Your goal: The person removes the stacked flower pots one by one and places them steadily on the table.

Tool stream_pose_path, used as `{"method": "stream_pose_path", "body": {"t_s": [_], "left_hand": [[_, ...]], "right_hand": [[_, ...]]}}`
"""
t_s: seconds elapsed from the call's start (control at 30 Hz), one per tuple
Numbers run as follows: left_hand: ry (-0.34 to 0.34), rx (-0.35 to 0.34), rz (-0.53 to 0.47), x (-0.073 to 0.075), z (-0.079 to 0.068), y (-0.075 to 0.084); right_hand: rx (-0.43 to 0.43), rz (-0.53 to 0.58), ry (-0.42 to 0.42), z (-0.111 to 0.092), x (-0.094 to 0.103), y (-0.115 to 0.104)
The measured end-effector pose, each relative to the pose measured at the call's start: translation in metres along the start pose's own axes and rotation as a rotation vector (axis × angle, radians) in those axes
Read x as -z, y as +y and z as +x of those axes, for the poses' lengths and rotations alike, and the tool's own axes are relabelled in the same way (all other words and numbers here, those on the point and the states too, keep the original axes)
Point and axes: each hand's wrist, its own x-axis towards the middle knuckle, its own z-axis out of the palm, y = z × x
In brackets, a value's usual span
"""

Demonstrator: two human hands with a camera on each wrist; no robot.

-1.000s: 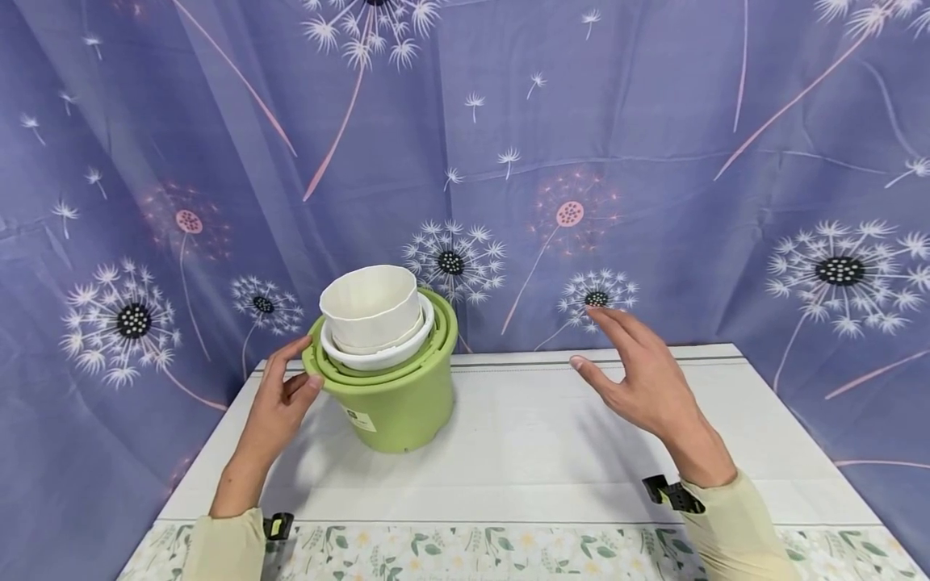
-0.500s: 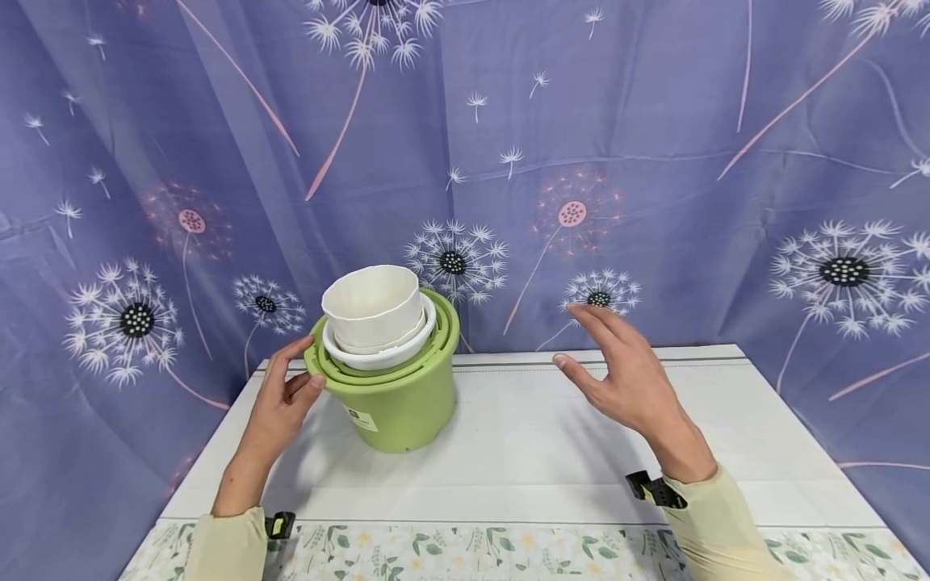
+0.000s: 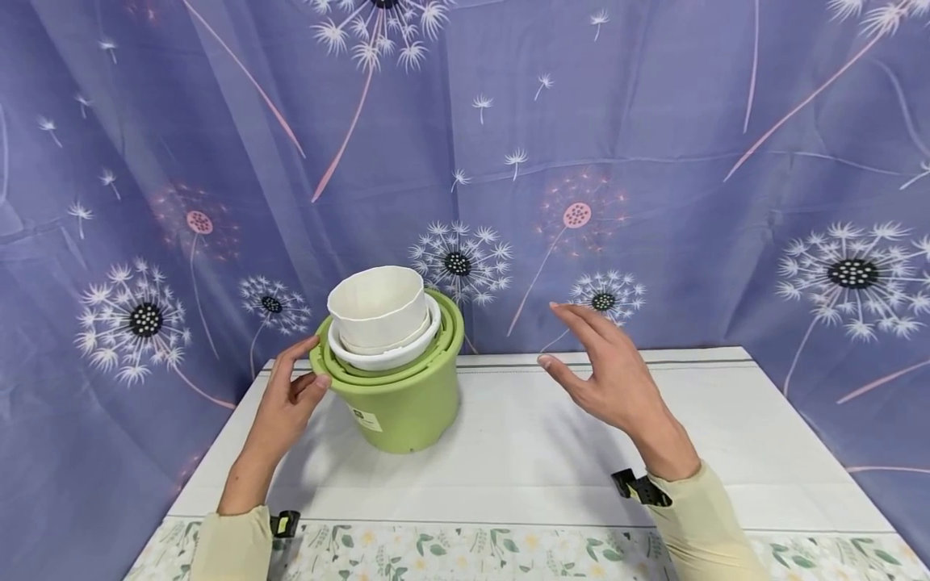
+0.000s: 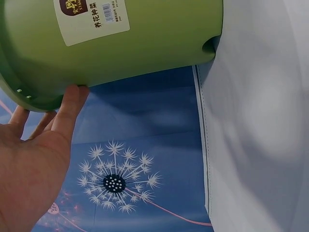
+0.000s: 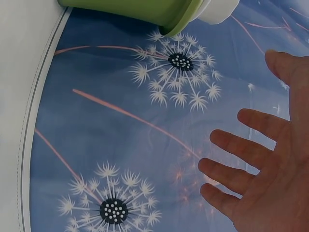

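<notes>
A light-green flower pot [image 3: 407, 407] stands on the left half of the table, with a paper label [image 4: 94, 19] on its side. Nested in its mouth are another green pot, a white pot [image 3: 378, 357] and, on top, a cream pot [image 3: 378, 311] with a faceted rim. My left hand [image 3: 286, 403] touches the green pot's left rim, its thumb [image 4: 72, 99] against the wall below and the other fingers at the rim's edge. My right hand [image 3: 617, 379] hovers to the right, apart from the pots, with fingers [image 5: 241, 145] spread and nothing held.
A white tablecloth [image 3: 523, 452] with a floral front border [image 3: 465, 553] covers the table. Purple dandelion-print curtains [image 3: 654, 97] hang close behind and along both sides. Black bands with small devices sit on both wrists.
My right hand has drifted left, nearer to the pots, its fingers still spread. The left hand stays at the green pot's rim, and the pots stand where they were.
</notes>
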Motion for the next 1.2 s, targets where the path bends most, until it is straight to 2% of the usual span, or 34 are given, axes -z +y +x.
{"method": "stream_pose_path", "body": {"t_s": [0.9, 1.2], "left_hand": [[-0.001, 0.009, -0.001, -0.002, 0.000, 0.001], [0.003, 0.003, 0.015, -0.001, 0.000, 0.002]], "right_hand": [[0.043, 0.066, -0.009, 0.019, -0.023, -0.027], [0.075, 0.092, 0.010, 0.026, -0.032, -0.035]]}}
